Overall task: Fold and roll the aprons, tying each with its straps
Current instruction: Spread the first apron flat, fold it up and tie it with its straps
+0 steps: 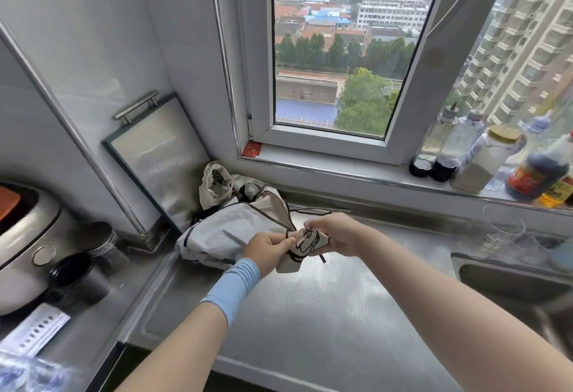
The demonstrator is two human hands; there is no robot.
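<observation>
I am holding a rolled apron (305, 247) just above the steel table (310, 314). My left hand (268, 250), with a blue band at the wrist, is pinching one end of it. My right hand (336, 233) is curling round the other end, and a black strap (322, 259) is dangling beneath. Just behind my left hand, a loose apron (229, 230) is lying in a heap on the table, and a second crumpled one (217, 185) is sitting behind that (both are pale with black trim).

To my left, a black cup (77, 277) is standing beside a rice cooker (21, 246); its inside is too dark to read. To my right, the sink (511, 280) is holding something blurred, and a clear glass (502, 233) is standing at its far edge.

Farther back, a framed board (161, 156) is leaning against the wall. On the windowsill (341, 168), two clear bottles (440, 150) are showing dark liquid at the bottom, and a jar (486, 159) next to them is holding a pale powder.
</observation>
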